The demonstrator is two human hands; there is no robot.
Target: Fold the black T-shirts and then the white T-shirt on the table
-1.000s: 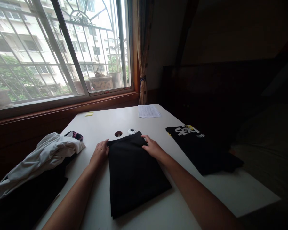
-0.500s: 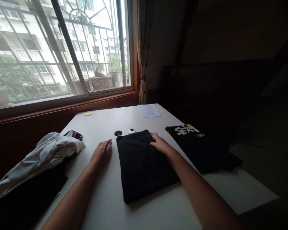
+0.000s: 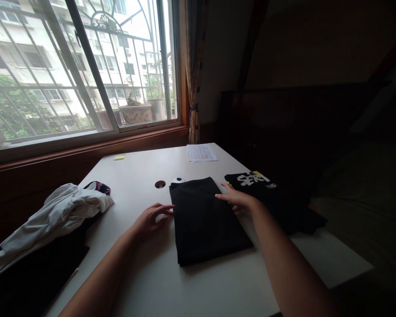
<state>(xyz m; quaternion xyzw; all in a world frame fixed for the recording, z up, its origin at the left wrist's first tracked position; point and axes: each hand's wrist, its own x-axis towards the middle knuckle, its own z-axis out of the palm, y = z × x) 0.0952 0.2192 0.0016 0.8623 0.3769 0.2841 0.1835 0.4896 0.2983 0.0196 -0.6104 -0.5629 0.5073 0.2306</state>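
Observation:
A folded black garment (image 3: pixel 207 224) lies flat on the white table in front of me; its exact kind does not show. At its left edge, my left hand (image 3: pixel 154 217) has its fingers stretched out, the fingertips reaching the cloth. My right hand (image 3: pixel 237 198) is by the upper right edge, thumb and fingers apart, with one fingertip over the fabric. Neither hand grips it. Just beyond my right hand lies a black T-shirt (image 3: pixel 267 198) with white and yellow lettering.
To the left sits a crumpled white garment (image 3: pixel 62 207) on dark clothing (image 3: pixel 49 259). Papers (image 3: pixel 202 152) and a yellow note (image 3: pixel 119 157) lie along the far side of the table (image 3: pixel 145 171). A cable hole (image 3: pixel 160 184) and a round white object (image 3: pixel 178 180) are behind the folded garment.
The folded garment has shifted slightly right and nearer to me. My left hand has moved right to its edge. My right hand has slid from its top corner to its right side.

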